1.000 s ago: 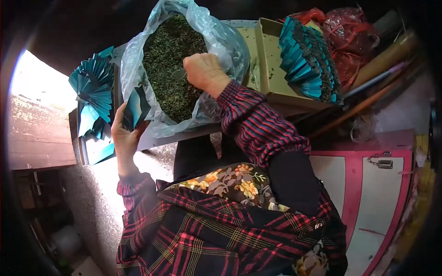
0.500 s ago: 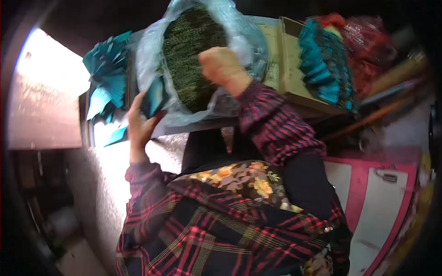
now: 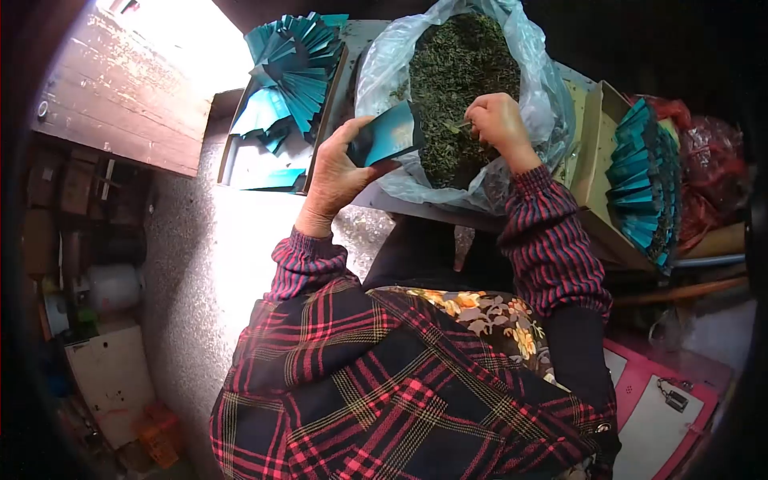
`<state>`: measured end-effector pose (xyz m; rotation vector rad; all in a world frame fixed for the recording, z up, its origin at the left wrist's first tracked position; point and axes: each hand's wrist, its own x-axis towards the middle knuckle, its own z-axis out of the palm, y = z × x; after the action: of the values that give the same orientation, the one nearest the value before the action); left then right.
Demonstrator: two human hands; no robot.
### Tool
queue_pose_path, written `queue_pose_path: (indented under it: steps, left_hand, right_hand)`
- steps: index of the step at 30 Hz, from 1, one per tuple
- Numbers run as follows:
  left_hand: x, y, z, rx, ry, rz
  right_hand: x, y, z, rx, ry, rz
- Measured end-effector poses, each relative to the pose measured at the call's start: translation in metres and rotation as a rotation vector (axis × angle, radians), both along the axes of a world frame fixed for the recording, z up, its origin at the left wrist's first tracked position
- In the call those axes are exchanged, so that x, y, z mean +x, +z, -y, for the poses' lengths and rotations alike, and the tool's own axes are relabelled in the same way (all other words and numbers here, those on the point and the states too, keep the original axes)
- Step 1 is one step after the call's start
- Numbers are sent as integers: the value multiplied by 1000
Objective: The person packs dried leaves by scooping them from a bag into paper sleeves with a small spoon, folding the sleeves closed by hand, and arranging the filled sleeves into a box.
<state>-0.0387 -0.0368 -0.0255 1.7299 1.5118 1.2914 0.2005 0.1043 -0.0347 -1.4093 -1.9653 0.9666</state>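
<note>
A teal packet (image 3: pixel 390 136) is in my left hand (image 3: pixel 336 172), thumb on the near side and fingers behind, its top edge facing the bag. Just to its right stands a clear plastic bag (image 3: pixel 548 108), rolled open and filled with loose dried green leaves (image 3: pixel 460 68). My right hand (image 3: pixel 498 124) is over the leaves, fingertips pinched together. A small pale scrap, which looks like a bit of leaf, shows at those fingertips. The inside of the packet is hidden from me.
At the left, a tray (image 3: pixel 222 156) holds fanned flat teal packets (image 3: pixel 300 68). On the right, a cardboard box (image 3: pixel 590 148) contains a row of teal packets (image 3: pixel 636 184), near a red plastic bag (image 3: pixel 712 160). A wooden board (image 3: pixel 128 96) is far left; a pink-and-white panel (image 3: pixel 664 416) lies lower right.
The view has swung, so everything sits further right. My left hand has turned the packet to face the bag. My right hand, a blurred fist before, now pinches over the leaves.
</note>
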Motion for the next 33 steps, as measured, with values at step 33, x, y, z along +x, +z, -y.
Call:
queue_pose_path:
  steps: [33]
  left_hand:
    - [23,27,-37,172,104,-629]
  right_hand:
    - [51,47,9,-152,-121,-481]
